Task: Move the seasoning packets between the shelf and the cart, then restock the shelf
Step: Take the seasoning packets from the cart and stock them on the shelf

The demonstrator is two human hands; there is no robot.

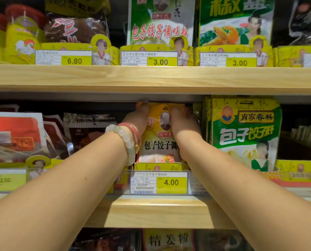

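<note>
A yellow seasoning packet (161,140) with a portrait and black lettering stands upright in the middle slot of the middle shelf (156,209), behind the 4.00 price tag (159,182). My left hand (138,117), with bead bracelets on the wrist, grips the packet's upper left edge. On the other side my right hand (182,122) grips its upper right edge. Both sets of fingertips reach behind the packet top and are partly hidden under the upper shelf. No cart is in view.
Green and yellow dumpling seasoning packets (245,134) stand just right of my hands. Red and dark packets (15,136) fill the left. The upper shelf board (151,78) carries more packets with price tags 6.80, 3.00, 3.00. A lower row (167,240) shows below.
</note>
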